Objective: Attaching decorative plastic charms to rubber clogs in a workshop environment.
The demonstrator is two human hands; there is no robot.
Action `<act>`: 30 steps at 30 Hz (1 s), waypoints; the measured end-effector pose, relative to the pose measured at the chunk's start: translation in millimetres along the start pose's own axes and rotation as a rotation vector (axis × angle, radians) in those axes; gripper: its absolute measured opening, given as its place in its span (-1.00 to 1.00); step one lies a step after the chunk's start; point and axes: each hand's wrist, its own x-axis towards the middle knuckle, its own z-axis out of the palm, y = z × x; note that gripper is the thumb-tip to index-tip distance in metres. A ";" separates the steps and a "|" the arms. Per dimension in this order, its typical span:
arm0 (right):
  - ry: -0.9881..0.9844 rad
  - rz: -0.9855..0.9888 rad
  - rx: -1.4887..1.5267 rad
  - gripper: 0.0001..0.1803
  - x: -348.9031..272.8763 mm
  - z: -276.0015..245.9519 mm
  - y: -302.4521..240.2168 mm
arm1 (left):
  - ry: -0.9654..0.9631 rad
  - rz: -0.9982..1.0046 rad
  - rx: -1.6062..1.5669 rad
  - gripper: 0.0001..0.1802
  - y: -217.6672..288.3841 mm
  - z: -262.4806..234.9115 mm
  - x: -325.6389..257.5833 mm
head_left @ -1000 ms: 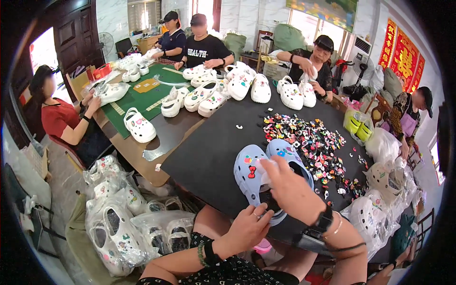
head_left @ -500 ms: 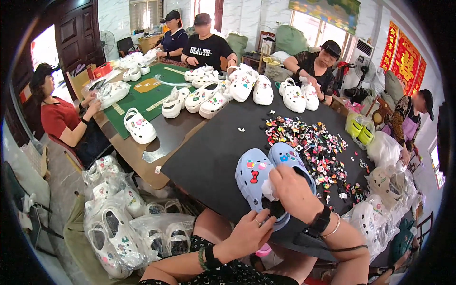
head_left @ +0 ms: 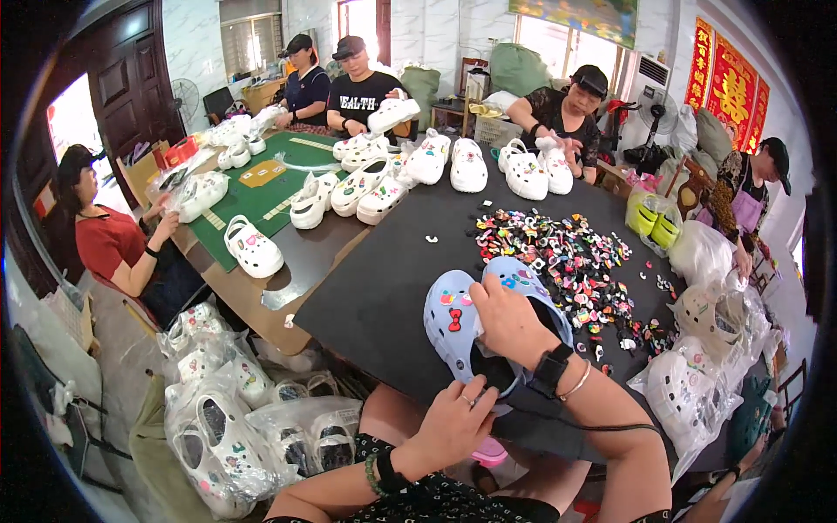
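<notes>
Black tabletop (head_left: 370,305) is spanning mid-frame, with charms (head_left: 567,261) lying heaped right of center. White clogs (head_left: 469,167) are standing at upper center. Just below center, two blue clogs (head_left: 440,327) are sitting side by side. My left hand (head_left: 449,423) is gripping the left one's heel; my right hand (head_left: 514,324) is bending over its opening, any hold there staying hidden.
</notes>
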 end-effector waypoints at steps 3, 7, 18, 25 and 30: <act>0.015 -0.092 0.161 -0.41 -18.3 -15.3 6.9 | -0.032 -0.059 0.045 -0.50 4.2 -2.0 -1.0; 0.246 -0.091 0.091 -0.47 -60.9 -53.4 12.4 | 0.055 -0.090 -0.059 -0.40 0.0 -4.7 -6.3; 0.006 0.672 0.650 -0.29 -135.4 8.3 78.6 | 0.257 -0.702 -1.118 -0.11 -33.3 -4.7 10.6; -0.051 0.675 0.836 -0.06 -131.3 7.8 61.5 | 0.057 -0.816 -0.864 -0.14 -38.4 -12.7 27.6; 0.074 0.462 1.049 -0.09 -140.8 10.3 23.4 | 0.047 -0.622 -0.758 -0.19 -82.1 -36.5 29.2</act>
